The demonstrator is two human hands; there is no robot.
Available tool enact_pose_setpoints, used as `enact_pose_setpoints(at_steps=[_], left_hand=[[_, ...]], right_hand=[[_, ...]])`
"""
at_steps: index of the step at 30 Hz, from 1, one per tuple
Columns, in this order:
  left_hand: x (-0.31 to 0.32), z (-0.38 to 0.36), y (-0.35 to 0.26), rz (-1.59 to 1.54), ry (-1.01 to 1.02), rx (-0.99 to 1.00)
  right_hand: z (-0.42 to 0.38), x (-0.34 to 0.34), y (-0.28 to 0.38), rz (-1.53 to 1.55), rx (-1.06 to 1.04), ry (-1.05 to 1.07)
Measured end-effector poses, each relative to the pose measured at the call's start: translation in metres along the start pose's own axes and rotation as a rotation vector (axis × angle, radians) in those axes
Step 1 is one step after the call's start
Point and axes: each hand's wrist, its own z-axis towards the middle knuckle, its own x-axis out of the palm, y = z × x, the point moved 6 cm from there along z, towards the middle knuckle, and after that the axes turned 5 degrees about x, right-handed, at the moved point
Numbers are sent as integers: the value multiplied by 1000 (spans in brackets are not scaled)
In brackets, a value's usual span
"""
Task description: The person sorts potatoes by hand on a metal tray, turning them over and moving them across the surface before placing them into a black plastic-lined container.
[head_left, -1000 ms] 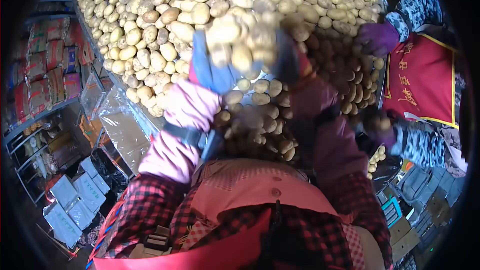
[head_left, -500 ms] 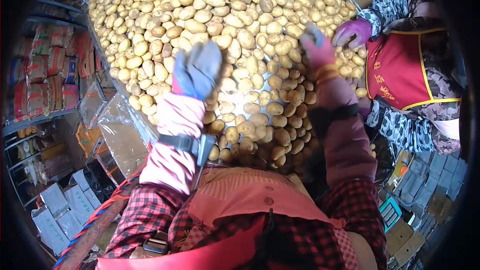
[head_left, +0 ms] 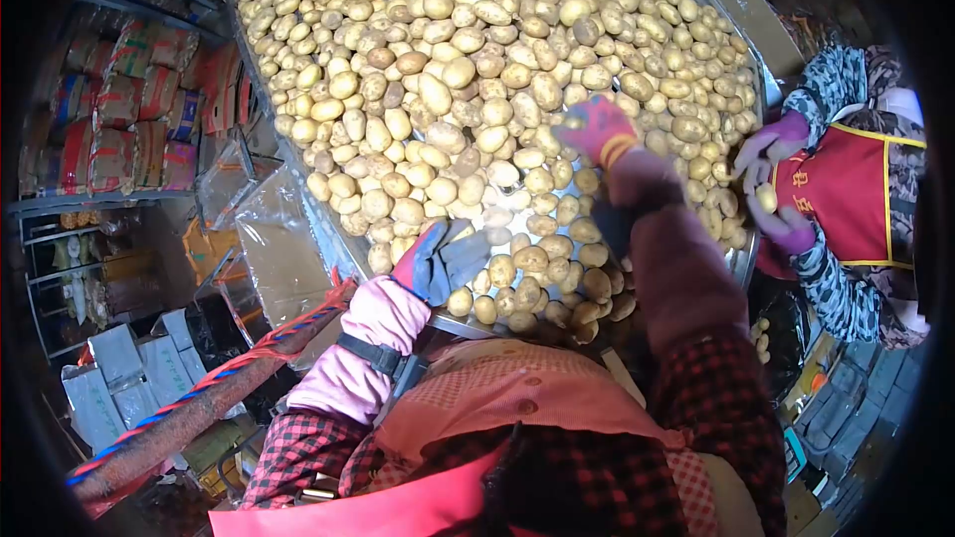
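Loose yellow potatoes (head_left: pixel 435 94) cover a metal sorting table (head_left: pixel 460 326). At its near edge, my left hand (head_left: pixel 445 261), in a blue-grey and pink glove, lies beside several potatoes. Its fingers are stretched out and the thumb stands apart. Farther in, my right hand (head_left: pixel 602 129), in a pink glove with blue fingertips, reaches over the potatoes. Its fingers are blurred, and I cannot make out whether a potato is between them. Bare shiny metal shows between the two hands.
At the right edge, a co-worker in a red apron (head_left: pixel 841 189) has purple-gloved hands (head_left: pixel 781 229) close to a potato. A pole wrapped in red and blue cord (head_left: pixel 229 378) slants at the left. Stacked packed bags (head_left: pixel 119 99) and grey boxes (head_left: pixel 129 368) stand beyond.
My left hand has come down and right, toward the near edge of the table. My right hand has shifted slightly left and down. The whole view has also shifted.
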Motion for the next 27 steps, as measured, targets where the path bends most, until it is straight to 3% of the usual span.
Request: enact_pose_setpoints(at_steps=[1, 3, 5, 7, 9, 10, 11, 12, 13, 15, 16, 18, 19, 22, 25, 26, 27], left_hand=[[-11, 3, 4, -8, -29, -15], [-13, 13, 8, 28, -52, -5], [4, 41, 1, 14, -143, -21], [21, 60, -12, -168, 27, -92], [20, 70, -25, -282, 500, -207], [-4, 80, -36, -166, 492, -179], [18, 62, -37, -228, 374, -138], [20, 54, -41, -141, 152, 14], [16, 47, -45, -57, -65, 164], [24, 39, -45, -283, 86, 204], [22, 36, -43, -219, 61, 245], [18, 31, -42, -118, 53, 278], [17, 26, -37, -82, 44, 268], [16, 20, -23, -11, 33, 231], [24, 14, -15, -22, 97, 125], [22, 14, -13, -23, 92, 108], [20, 14, -12, -22, 89, 92]], right_hand=[[-20, 1, 4, 53, 28, 59], [-52, 21, 16, 187, 39, -217], [-79, 24, 65, 100, -51, -72], [-108, 37, 120, 76, -201, 106], [-152, 47, 143, 319, -135, 21], [-170, 53, 146, 356, -228, -89], [-181, 55, 140, 387, -322, -196], [-197, 43, 131, 423, -370, -37], [-210, 33, 120, 471, -408, -17], [-222, 26, 82, 543, -483, -223], [-218, 33, 47, 637, -304, -232], [-213, 30, -26, 479, 31, -503], [-220, 21, -50, 224, 186, -744], [-208, 69, -67, 495, 231, -538], [-206, 27, -25, 416, 14, -373], [-190, 17, -35, 601, 79, -276], [-173, 13, -50, 442, 26, -433]])
